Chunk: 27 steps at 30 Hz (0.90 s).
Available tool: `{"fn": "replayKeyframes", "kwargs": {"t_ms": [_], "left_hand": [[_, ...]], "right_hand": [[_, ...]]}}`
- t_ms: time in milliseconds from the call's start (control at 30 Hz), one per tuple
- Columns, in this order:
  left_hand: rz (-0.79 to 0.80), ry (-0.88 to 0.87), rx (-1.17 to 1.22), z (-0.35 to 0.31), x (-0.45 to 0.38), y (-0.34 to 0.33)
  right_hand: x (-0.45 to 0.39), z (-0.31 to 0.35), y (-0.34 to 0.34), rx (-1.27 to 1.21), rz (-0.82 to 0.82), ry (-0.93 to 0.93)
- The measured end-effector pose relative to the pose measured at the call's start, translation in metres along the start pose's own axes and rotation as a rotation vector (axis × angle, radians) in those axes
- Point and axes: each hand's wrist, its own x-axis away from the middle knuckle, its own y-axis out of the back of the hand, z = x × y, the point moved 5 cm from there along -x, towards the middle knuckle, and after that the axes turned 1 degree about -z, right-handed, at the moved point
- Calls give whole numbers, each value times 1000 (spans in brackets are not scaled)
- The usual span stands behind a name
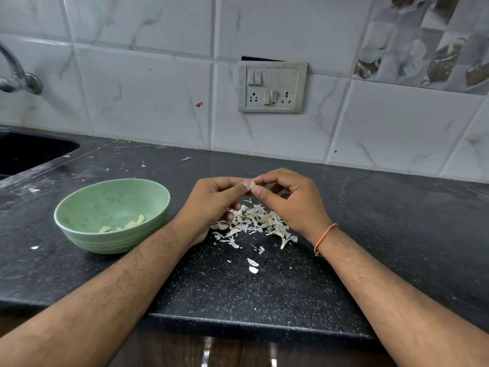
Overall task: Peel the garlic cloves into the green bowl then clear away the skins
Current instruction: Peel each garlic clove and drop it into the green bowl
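Left hand: left hand [211,205] raised just above the counter [370,234], forearm coming in from the lower left, palm turned toward the right; thumb and forefinger pressed onto the garlic clove [252,185], other fingers curled under
Right hand: right hand [288,201] opposite it, forearm from the lower right, wrist bent down; thumb and forefinger pinching the same clove from the other side, remaining fingers arched loosely; orange thread band [325,238] on the wrist
Clove: held between both hands' fingertips, above the skin pile; only a small pale sliver shows, so peeled or unpeeled cannot be told
Skins: heap of papery garlic skins [254,223] on the counter directly below the hands, partly hidden by the left hand's curled fingers; loose flakes [252,266] nearer the front edge, and more scattered toward the sink [29,152]
Bowl: green bowl [111,215] on the counter just left of the left wrist, a few peeled cloves [132,223] at its bottom; near wall hides part of the contents
Cut off: sink and tap [18,75] run out of view at the left
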Motion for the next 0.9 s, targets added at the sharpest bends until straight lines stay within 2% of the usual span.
{"fn": "replayKeyframes", "kwargs": {"t_ms": [133,633,900], "left_hand": [[-65,-9,-41,-1,-1,4],[53,-61,-102,-4,1,-6],[59,-64,-142,-4,0,-5]], "right_hand": [[-1,-6,1,6,-15,-55],[0,-4,-2,-100,26,-126],[-2,-9,0,-88,-3,-142]]}}
